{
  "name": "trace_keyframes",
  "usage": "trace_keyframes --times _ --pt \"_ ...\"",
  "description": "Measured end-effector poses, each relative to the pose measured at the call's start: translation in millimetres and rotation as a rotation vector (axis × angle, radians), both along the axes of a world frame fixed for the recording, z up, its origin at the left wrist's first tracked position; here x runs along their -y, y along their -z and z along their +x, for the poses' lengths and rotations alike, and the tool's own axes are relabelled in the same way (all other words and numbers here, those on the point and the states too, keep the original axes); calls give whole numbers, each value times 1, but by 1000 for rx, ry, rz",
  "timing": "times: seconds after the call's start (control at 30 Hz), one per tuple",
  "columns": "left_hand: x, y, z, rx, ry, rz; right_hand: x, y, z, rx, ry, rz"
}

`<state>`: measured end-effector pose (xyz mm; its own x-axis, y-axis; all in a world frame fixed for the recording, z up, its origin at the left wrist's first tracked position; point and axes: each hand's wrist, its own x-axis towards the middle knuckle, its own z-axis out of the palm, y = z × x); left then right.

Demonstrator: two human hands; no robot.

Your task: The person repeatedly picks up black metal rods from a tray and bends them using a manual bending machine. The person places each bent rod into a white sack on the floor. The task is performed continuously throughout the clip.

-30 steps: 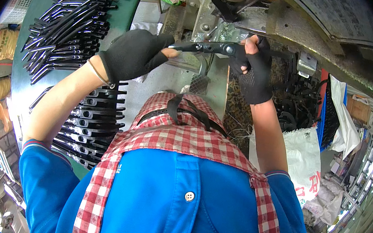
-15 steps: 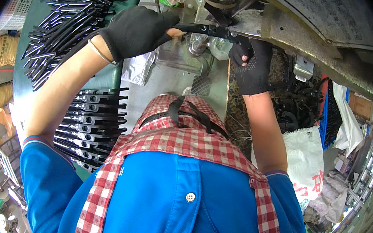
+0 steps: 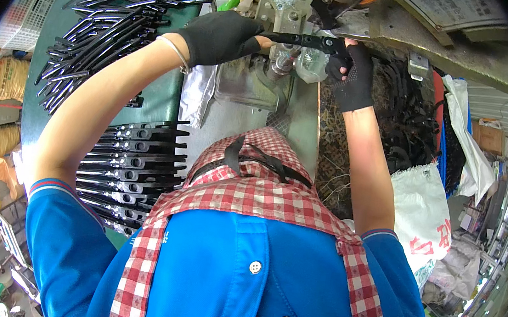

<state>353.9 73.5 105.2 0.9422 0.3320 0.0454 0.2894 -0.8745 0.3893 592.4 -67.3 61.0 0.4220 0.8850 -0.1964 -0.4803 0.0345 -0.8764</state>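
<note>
Bar, a long flat black metal strip, lies level between the two hands up at the machine, beyond the worktop. Its long axis runs left to right across the view, one end tucked in the left hand, the other at the right hand, and its middle sits just under the machine's head.

Nearest the person, a neat row of like bars lies on the green worktop, stacked side by side with their ends pointing right. Further off a loose heap of bars fans out, pointing up and to the right. To the right, well apart, a dark tangle of parts fills a bin beside a white sack.

The left hand, gloved in black, is closed round the bar's left end, fingers curled over the top. The right hand, in a fingerless black glove, pinches the right end from below; I think thumb and forefinger do the gripping, though the fisheye bend blurs it.

By its look the bar should be stiff and fairly light for its length, hard-edged, not fragile, perhaps a little slick in its black finish. Holding it at both ends, as now, would keep it level and stop it swinging.
</note>
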Motion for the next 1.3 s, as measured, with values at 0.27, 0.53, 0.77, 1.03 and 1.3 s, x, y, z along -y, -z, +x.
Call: trace_keyframes --times 0.27,0.53,0.77,1.03,1.3 --pt "-1 -1 4 -111 27 50 2 15 -13 -162 84 -123" --pt "-14 28 4 57 47 312 6 44 -16 -96 168 -32" --pt "-8 19 -8 -13 -14 263 35 87 7 -61 -197 -20" --pt "-12 23 -23 -87 -55 150 13 107 19 230 -18 -315" --pt "-8 14 -20 163 -48 179 -23 174 64 1004 -79 -479"
